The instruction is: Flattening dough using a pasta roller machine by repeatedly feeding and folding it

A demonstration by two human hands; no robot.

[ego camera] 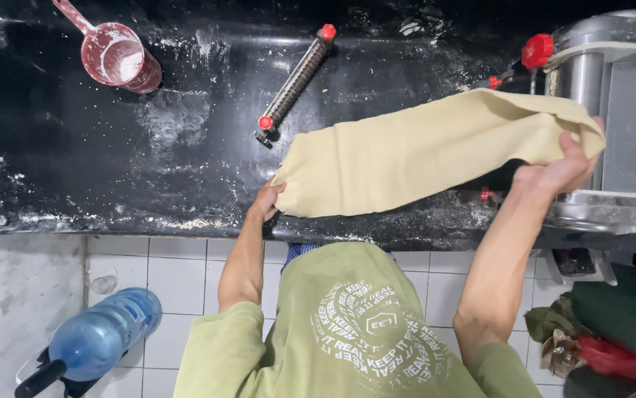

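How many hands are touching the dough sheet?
2. The left hand grips the near left corner of the dough sheet; the right hand holds its far end up by the metal machine. No others show.

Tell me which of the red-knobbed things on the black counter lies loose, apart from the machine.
The dark ridged roller with a red knob at each end, lying diagonally on the floury counter. The other red knob sits fixed on the metal machine.
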